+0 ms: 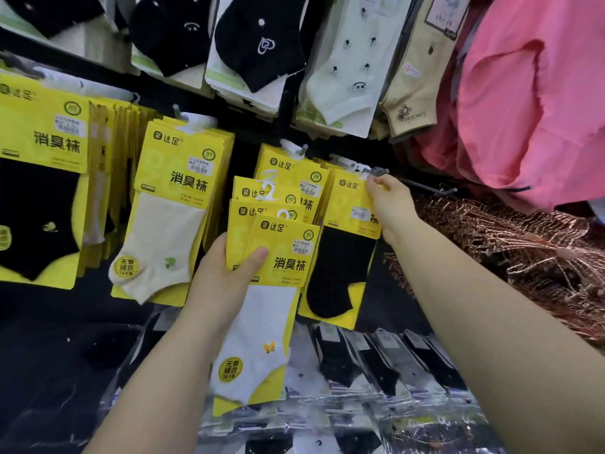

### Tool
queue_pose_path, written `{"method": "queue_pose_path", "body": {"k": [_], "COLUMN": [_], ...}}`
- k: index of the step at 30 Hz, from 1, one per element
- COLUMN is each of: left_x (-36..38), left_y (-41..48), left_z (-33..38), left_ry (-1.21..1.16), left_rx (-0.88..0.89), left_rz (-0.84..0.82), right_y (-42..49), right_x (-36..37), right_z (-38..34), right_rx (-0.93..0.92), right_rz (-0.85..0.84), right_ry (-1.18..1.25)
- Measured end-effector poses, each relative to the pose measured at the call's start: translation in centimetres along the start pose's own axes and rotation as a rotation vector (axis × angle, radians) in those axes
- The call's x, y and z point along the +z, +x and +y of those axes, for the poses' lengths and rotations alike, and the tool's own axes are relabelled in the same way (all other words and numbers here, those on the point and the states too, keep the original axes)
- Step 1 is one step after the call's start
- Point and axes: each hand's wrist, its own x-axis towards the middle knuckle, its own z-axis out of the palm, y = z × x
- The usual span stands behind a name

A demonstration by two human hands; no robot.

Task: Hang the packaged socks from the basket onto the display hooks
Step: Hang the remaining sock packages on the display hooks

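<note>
A: left hand?
B: left hand (226,273) grips a stack of yellow-carded sock packs (281,257), with the thumb across the front card and the fingers behind. looks like three packs, fanned upward, white plastic hanger tabs at the tops. front pack has a white ankle sock with a small yellow butterfly
A: right?
B: right hand (389,204) pinches the top right corner of a black-sock pack (343,267), same yellow card. fingertips are up at the tip of a metal display hook (376,171)
A: is that pack on the hook?
B: cannot tell. its white tab sits right at the hook tip, and more tabs are crowded along the hook behind it
A: where's the stack relative to the rack?
B: held off the rack, low centre, overlapping a hung row of yellow packs (294,172) and just left of the black-sock pack
A: neighbours?
B: further left on the same level, hung cream-sock packs (157,240), then larger black-sock packs (36,217) at the frame edge. right of the hand, a bare black hook (432,190) sticks out
A: above and below?
B: upper row has black socks with a white heart outline (258,44), pale socks with small dark prints (347,67) and beige socks (415,80). below the rack, clear-bagged black and white socks (376,362) lie in rows
A: far right?
B: pink garments (530,109) hanging, and under them a tangled pile of copper-coloured wire hangers (523,250)
</note>
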Motion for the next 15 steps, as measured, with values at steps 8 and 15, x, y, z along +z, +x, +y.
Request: {"method": "queue_pose_path", "body": {"k": [8, 15], "left_x": [0.9, 1.7], "left_y": [-0.2, -0.8], "left_z": [0.0, 0.4], "left_ry": [-0.053, -0.144], "left_rx": [-0.014, -0.032], "left_rz": [-0.039, -0.036], "right_y": [-1.0, -10.4], "right_x": [0.6, 1.2], "right_z": [0.3, -0.5], "right_rx": [0.126, -0.054], "right_rz": [0.272, -0.354], "right_ry": [-0.155, -0.122]}}
